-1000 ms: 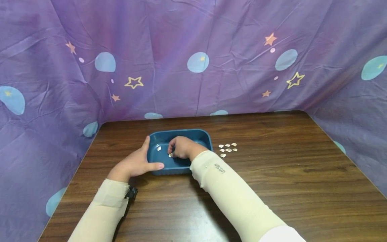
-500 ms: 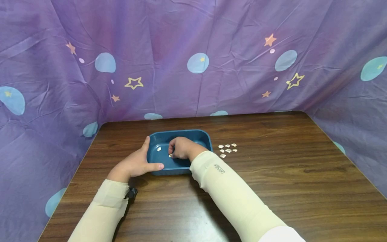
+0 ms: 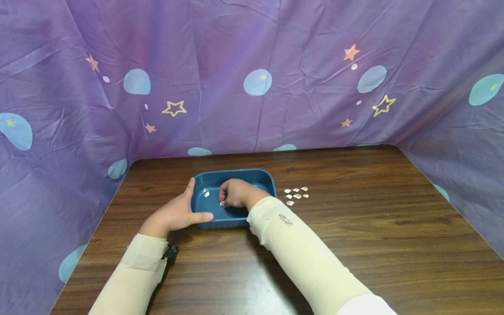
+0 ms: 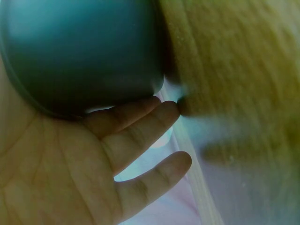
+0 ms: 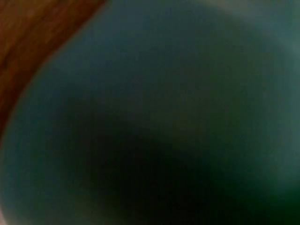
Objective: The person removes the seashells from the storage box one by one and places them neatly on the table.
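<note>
A blue plastic box (image 3: 236,213) with rounded corners stands on the table. My left hand (image 3: 177,212) holds its left end, the thumb on the near rim and the index finger at the far left corner. In the left wrist view, several fingers (image 4: 140,136) lie along the box's outer wall (image 4: 89,51). Inside the box, my right hand (image 3: 238,193) pinches a small white shell (image 3: 222,203) close to the floor, partly hidden by the fingertips. Another small shell (image 3: 206,194) lies to its left in the box. The right wrist view is dark and blurred.
Several small pale shells (image 3: 297,196) lie in short rows on the wooden table (image 3: 374,218), right of the box. A purple cloth (image 3: 220,52) with stars hangs behind the table and along both sides.
</note>
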